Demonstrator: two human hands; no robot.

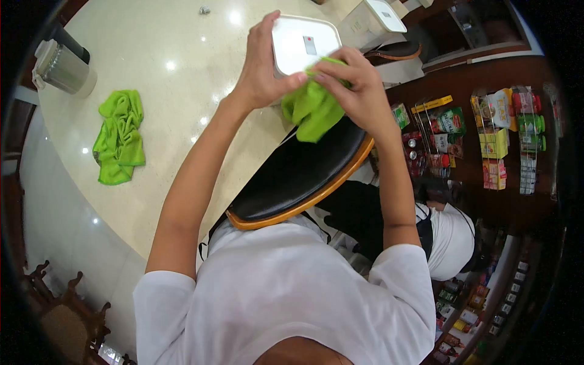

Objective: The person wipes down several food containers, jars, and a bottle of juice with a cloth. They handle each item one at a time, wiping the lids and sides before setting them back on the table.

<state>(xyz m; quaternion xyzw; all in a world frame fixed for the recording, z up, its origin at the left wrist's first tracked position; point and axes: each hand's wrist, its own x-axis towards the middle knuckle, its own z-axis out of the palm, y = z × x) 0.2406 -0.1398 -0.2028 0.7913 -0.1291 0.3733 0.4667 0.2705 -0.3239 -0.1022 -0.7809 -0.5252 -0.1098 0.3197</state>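
Note:
My left hand (261, 70) is wrapped round the left side of a container with a white lid (295, 42), its thumb at the near edge. A bright green cloth (313, 109) is bunched in my right hand (359, 85), pressed against the lid's near right corner and hanging down below it. The right fingers are slightly blurred. Another green cloth (120, 137) lies crumpled on the pale glossy table (176, 121), to the left of my left arm.
A clear jug (66, 68) stands at the table's left edge. Another white-lidded container (371, 24) is at the far right. A black-seated chair (298, 170) sits in front of me. A person in white (451, 240) is low at the right, near shelves of packets (447, 131).

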